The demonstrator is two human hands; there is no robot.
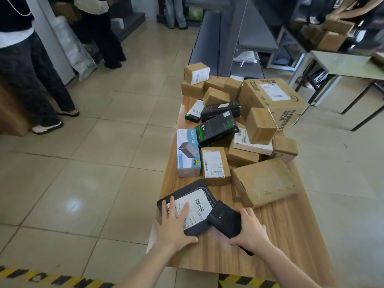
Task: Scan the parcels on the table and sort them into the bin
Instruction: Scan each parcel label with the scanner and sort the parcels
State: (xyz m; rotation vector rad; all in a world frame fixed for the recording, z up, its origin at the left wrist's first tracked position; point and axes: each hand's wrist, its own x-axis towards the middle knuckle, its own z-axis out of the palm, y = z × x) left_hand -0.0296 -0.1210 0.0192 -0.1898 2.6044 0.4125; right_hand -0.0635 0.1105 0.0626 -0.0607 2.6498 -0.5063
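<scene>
A flat black parcel [195,196] with a white barcode label lies at the near left corner of the wooden table [280,235]. My left hand [174,223] rests flat on it, fingers straight across the label. My right hand [251,229] grips a black handheld scanner [225,219], whose head sits just right of the label's barcode. Beyond them lies a heap of parcels: several brown cardboard boxes [264,181], a blue USB box [188,152] and black boxes [216,129]. No bin is in view.
A large cardboard box [272,98] stands at the table's far right. Two people stand on the tiled floor at the left [31,80]. Grey metal shelving [228,38] rises behind the table. A green table [349,63] stands at the right. Yellow-black hazard tape [52,277] marks the floor near me.
</scene>
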